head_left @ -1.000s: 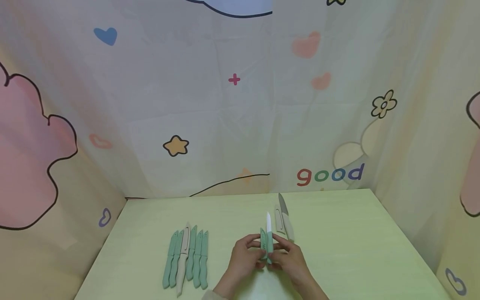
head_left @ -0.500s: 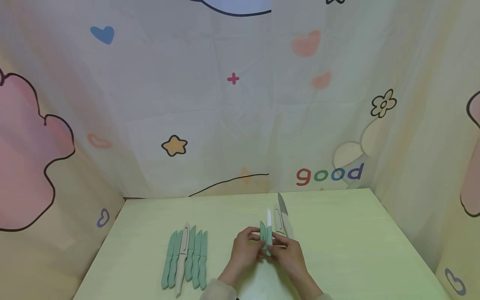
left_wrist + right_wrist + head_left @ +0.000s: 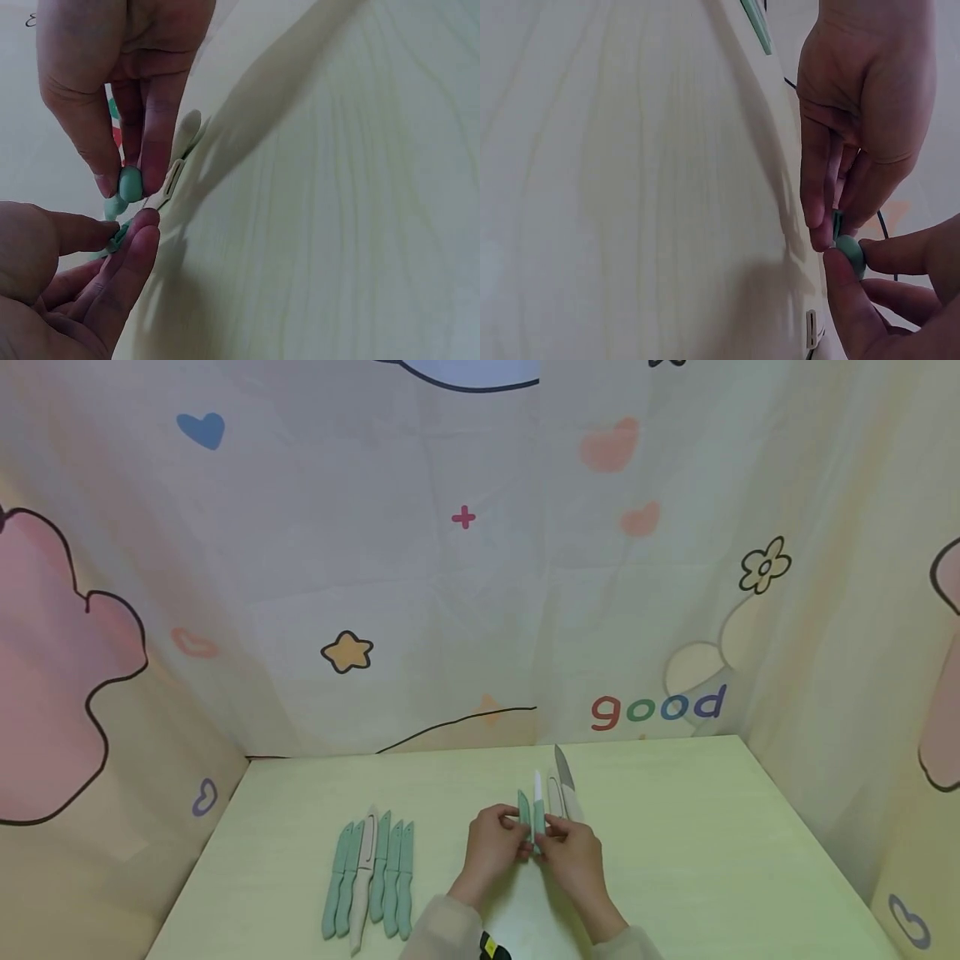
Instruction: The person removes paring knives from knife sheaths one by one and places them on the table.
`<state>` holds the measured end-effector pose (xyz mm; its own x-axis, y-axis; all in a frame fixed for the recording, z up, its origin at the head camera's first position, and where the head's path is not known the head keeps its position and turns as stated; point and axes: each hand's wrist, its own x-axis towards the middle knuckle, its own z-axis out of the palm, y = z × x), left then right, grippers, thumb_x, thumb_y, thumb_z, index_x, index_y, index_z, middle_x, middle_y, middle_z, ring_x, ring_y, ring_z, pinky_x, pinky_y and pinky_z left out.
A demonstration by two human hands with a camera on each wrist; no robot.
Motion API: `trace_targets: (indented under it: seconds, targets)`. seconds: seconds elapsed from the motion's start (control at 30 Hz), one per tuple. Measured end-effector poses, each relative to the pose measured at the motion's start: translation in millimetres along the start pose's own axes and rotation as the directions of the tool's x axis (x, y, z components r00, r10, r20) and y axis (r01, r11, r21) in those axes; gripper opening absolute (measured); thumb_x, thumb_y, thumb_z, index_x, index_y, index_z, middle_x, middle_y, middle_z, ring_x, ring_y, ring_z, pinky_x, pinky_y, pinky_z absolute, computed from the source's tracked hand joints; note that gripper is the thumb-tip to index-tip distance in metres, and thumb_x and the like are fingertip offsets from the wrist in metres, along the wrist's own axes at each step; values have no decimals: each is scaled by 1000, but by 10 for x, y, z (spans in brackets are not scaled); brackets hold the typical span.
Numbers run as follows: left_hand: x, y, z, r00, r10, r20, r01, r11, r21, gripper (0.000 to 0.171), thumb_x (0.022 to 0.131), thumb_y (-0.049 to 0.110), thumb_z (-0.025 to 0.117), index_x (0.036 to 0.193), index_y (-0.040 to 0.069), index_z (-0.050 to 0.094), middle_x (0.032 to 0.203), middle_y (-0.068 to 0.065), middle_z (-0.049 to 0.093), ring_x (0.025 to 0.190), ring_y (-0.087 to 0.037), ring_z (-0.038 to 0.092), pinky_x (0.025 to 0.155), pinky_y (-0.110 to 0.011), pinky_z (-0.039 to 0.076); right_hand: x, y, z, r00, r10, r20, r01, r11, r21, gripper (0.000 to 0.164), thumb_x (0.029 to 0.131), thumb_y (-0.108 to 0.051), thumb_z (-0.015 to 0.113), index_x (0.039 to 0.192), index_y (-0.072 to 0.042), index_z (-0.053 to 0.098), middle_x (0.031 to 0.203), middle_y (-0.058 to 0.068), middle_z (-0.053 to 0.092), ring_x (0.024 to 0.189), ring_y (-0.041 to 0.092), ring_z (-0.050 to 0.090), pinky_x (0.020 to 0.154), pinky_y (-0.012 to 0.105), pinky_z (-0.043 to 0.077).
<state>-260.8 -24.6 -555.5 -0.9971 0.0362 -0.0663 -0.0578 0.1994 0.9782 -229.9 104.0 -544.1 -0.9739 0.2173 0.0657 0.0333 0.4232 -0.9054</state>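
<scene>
My left hand pinches a green knife sheath between thumb and fingers. Beside it, my right hand holds a small green-handled knife by its handle, its pale blade pointing away from me. Sheath and knife stand side by side, a narrow gap showing between them. In the left wrist view the rounded handle end sits between the right fingertips, just above the sheath. The right wrist view shows that handle end close to the left fingertips.
Just beyond my right hand lie a larger bare knife and its cream sheath. At the left, several sheathed green knives lie in a row with a cream one among them. A patterned curtain rises behind the table.
Both hands have moved farther from me with the sheath and the knife. The gap between the two has widened slightly. The row of knives at the left stays put.
</scene>
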Motion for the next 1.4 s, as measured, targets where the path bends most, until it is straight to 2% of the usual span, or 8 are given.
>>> trace_targets:
  seconds: [0.17, 0.37, 0.53, 0.73, 0.9, 1.03, 1.27, 1.4]
  targets:
    - [65, -38, 15, 1000, 16, -12, -15, 998, 58, 27, 86, -1, 65, 111, -9, 62, 78, -11, 69, 54, -17, 65, 49, -26, 59, 54, -32, 1, 999, -40, -17, 38, 991, -128, 29, 80, -5, 71, 108, 2, 71, 84, 9, 71, 64, 12, 61, 53, 29, 55]
    - [116, -77, 17, 999, 16, -29, -13, 994, 104, 30, 83, -2, 62, 111, -11, 61, 74, -9, 69, 50, -15, 64, 46, -24, 57, 110, -71, 13, 996, -87, -2, 85, 972, -220, 28, 79, -4, 69, 106, 3, 71, 82, 10, 71, 65, 16, 60, 52, 32, 52]
    - [140, -56, 24, 999, 22, -32, -17, 987, 162, 36, 82, -1, 62, 116, -11, 59, 69, -5, 68, 48, -14, 63, 45, -22, 55, 157, -81, 45, 996, -93, 15, 94, 954, -283, 25, 79, -3, 68, 103, 0, 73, 78, 8, 70, 66, 17, 59, 53, 34, 52]
    - [170, -52, 39, 998, 48, -42, -37, 970, 239, 44, 80, -1, 60, 123, -9, 57, 59, -2, 68, 43, -11, 60, 43, -20, 50, 187, -72, 98, 990, -138, 34, 141, 923, -358, 10, 78, 0, 68, 83, -5, 74, 62, 1, 62, 56, 15, 50, 44, 31, 44]
    - [209, -58, 67, 997, 58, -56, -39, 954, 296, 45, 79, 0, 61, 123, -6, 59, 52, 2, 64, 39, -8, 57, 43, -20, 50, 207, -65, 140, 990, -131, 56, 142, 912, -385, 10, 78, 1, 67, 83, -6, 74, 60, -1, 60, 54, 14, 49, 44, 31, 44]
    - [228, -46, 82, 994, 73, -77, -41, 933, 357, 41, 79, 2, 65, 119, -5, 63, 54, 4, 63, 39, -6, 54, 43, -21, 50, 235, -51, 163, 991, -117, 67, 134, 909, -394, 14, 78, 1, 65, 83, -7, 74, 60, -3, 63, 55, 13, 51, 45, 32, 46]
    - [251, -22, 97, 989, 109, -100, -55, 898, 436, 37, 76, 4, 70, 113, -2, 67, 59, 3, 64, 47, -6, 53, 45, -22, 50, 280, -39, 182, 979, -192, 66, 200, 867, -457, 17, 71, 2, 66, 60, -12, 65, 62, 5, 63, 56, 20, 54, 49, 42, 51]
    - [254, -15, 108, 986, 130, -100, -69, 883, 465, 36, 77, 6, 71, 111, -3, 68, 66, -3, 69, 56, -11, 57, 51, -26, 54, 287, -48, 192, 974, -218, 57, 218, 844, -490, 18, 70, 0, 68, 57, -10, 62, 68, 12, 62, 59, 25, 55, 50, 46, 52]
